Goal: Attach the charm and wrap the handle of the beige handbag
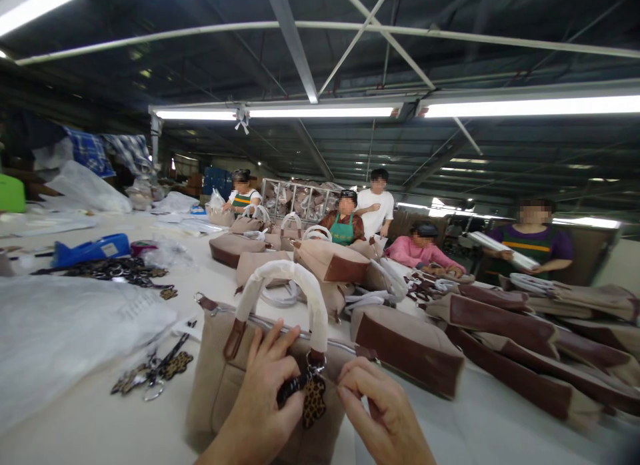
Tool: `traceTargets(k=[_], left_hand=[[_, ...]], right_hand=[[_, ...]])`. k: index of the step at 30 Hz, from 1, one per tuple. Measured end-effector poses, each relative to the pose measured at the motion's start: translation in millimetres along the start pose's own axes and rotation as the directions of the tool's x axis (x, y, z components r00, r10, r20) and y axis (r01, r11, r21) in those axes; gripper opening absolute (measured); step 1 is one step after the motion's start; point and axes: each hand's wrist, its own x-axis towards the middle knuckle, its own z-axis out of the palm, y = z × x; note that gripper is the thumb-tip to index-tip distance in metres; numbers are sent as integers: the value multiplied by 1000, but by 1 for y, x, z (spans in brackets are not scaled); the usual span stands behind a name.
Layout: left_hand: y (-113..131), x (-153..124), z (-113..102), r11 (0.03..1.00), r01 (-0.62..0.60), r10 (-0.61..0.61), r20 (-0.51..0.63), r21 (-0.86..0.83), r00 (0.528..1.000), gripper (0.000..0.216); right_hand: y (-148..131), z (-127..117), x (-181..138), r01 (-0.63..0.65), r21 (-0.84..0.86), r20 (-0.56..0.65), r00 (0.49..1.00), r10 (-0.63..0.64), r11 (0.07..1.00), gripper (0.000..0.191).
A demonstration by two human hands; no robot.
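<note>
A tan handbag [220, 378] with brown trim stands in front of me, its handle [295, 278] wrapped in white paper. My left hand [263, 401] rests on the bag's front and pinches the dark strap of a leopard-print charm [314, 399] hanging from a metal ring at the handle base. My right hand [385, 411] is beside the charm, fingers curled, thumb and forefinger near the ring; whether it grips anything is unclear.
More leopard charms [155, 371] lie loose at the left, beside clear plastic sheeting [65, 331]. Several tan and brown bags [410, 345] cover the table ahead and right. A blue pouch [90, 250] lies far left. Several people work across the table.
</note>
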Motion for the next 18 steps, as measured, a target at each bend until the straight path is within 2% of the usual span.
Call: traceTargets(k=[4, 7, 9, 12, 16, 18], left_hand=[[2, -2, -4, 1000, 7, -7, 31, -13, 1000, 17], [4, -4, -11, 999, 4, 0, 64, -54, 998, 8], [4, -4, -12, 996, 3, 5, 76, -93, 997, 17], [4, -3, -7, 997, -1, 4, 40, -80, 999, 37], [5, 0, 3, 999, 20, -20, -25, -26, 999, 21], [6, 1, 5, 999, 24, -26, -59, -30, 998, 21]], right_hand=[[1, 4, -1, 1, -10, 23, 1000, -1, 1000, 26], [2, 5, -1, 9, -30, 6, 1000, -9, 1000, 26], [2, 6, -1, 16, -59, -5, 1000, -17, 998, 25], [3, 7, 0, 28, -100, -4, 1000, -29, 995, 26], [3, 9, 0, 41, -113, 1, 999, -41, 993, 27], [4, 9, 0, 43, -106, -2, 999, -44, 993, 27]])
